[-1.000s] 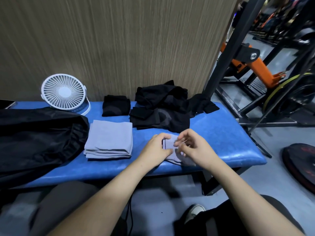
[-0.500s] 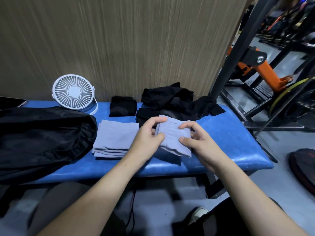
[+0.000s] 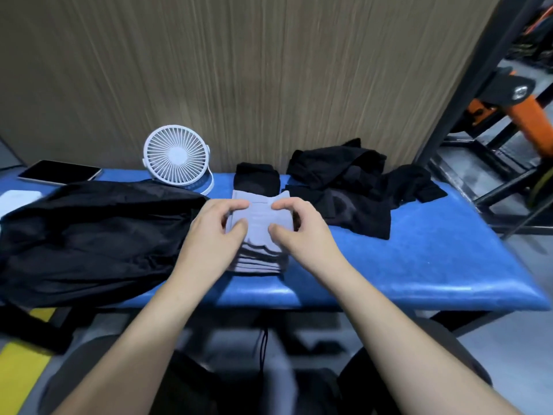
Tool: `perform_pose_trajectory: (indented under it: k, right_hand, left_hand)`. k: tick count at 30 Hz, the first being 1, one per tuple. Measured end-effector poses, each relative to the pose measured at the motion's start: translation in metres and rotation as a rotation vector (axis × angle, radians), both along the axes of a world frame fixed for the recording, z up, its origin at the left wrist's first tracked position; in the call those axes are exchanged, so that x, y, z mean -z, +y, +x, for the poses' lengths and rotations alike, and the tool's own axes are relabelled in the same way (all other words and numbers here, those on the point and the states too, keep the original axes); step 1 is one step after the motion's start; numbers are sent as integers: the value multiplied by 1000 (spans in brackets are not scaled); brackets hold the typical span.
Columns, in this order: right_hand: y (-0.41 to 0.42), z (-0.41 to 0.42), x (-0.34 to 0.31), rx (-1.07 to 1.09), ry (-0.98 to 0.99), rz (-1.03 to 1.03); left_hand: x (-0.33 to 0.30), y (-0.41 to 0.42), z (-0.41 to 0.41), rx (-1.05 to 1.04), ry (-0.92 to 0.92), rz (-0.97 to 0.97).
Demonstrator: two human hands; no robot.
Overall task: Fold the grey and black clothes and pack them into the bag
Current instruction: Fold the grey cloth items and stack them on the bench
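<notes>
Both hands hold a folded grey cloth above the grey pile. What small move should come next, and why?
Probably lower the folded grey cloth onto the grey pile and let go. The left hand and right hand pinch it directly above the stack, edges roughly lined up, so setting it down seems the natural step. The black clothes lie unfolded beside it, and the black bag waits to the left.
</notes>
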State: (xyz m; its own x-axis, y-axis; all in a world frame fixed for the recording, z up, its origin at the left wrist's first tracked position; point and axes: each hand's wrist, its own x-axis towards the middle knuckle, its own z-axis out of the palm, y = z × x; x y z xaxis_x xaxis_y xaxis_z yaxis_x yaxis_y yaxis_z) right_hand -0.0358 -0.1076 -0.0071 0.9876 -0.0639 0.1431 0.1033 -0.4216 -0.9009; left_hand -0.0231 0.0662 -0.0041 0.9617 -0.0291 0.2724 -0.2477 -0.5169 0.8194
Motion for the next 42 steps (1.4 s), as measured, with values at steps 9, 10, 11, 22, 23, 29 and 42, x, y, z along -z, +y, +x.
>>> perform_pose_trajectory:
  k: [9, 10, 11, 22, 23, 29, 42]
  right_hand:
    - [8, 10, 20, -52, 135, -430]
    - [6, 9, 20, -57, 113, -421]
    - [4, 8, 20, -59, 88, -416]
    - [-6, 4, 25, -85, 162, -334]
    - [-4, 4, 27, -90, 172, -330]
    - [15, 12, 31, -131, 168, -280]
    - [-29, 3, 23, -143, 53, -172]
  left_hand:
    - [17, 16, 5, 14, 141, 343]
    - [17, 15, 4, 7, 127, 352]
    - [16, 15, 3, -3, 107, 359]
    - [17, 18, -1, 37, 261, 348]
    - [18, 19, 0, 32, 274, 347]
    - [18, 26, 4, -57, 270, 393]
    - [4, -16, -3, -177, -162, 412]
